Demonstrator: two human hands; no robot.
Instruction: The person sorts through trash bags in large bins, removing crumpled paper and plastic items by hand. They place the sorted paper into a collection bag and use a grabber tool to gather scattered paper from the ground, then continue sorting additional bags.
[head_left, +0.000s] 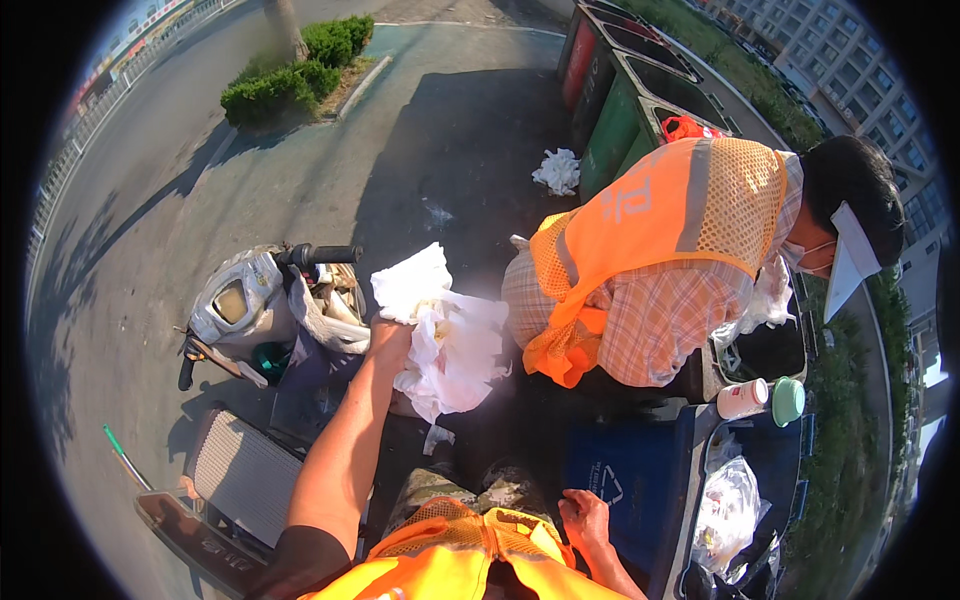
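My left hand is stretched out in front of me and grips a bundle of crumpled white paper. The sheets spread out above and to the right of my fingers, hiding part of the grip. Low beside my right thigh hangs my right hand, its fingers curled in with nothing visible in them. It is nearest to a blue wheeled bin bearing a recycling mark. In the bin's open top lies a clear plastic bag of rubbish.
A co-worker in an orange vest bends over an open bin on the right. Green bins stand beyond. Two cups, one white and one green, rest on the blue bin's edge. A scooter stands left; white litter lies ahead.
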